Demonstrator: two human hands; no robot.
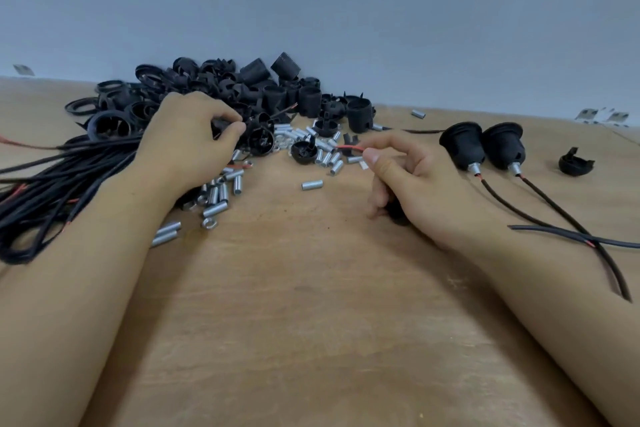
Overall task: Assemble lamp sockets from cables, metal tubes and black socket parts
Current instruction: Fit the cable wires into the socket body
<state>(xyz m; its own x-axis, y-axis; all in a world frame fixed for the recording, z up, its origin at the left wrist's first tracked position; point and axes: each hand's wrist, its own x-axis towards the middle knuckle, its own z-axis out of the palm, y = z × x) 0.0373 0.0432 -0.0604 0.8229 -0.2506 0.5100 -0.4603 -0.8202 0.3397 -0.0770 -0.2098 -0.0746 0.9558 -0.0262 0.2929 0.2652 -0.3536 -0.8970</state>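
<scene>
Left hand (pixel 194 135): you pinched a black plastic socket part (pixel 225 124) at the pile.
Right hand (pixel 408 177): you clamped a red wire end (pixel 349 148), ready for threading.

Counted on the wooden table (pixel 311 305): two assembled sockets (pixel 483 146) with cable attached, standing side by side at right. One loose black cap (pixel 575 162) at far right. One heap of black socket parts (pixel 221 94), too many and too overlapped to count. Several dozen metal tubes (pixel 221 191), scattered; exact number indeterminable. One bundle of black cables (pixel 52 191), strands uncountable.
</scene>
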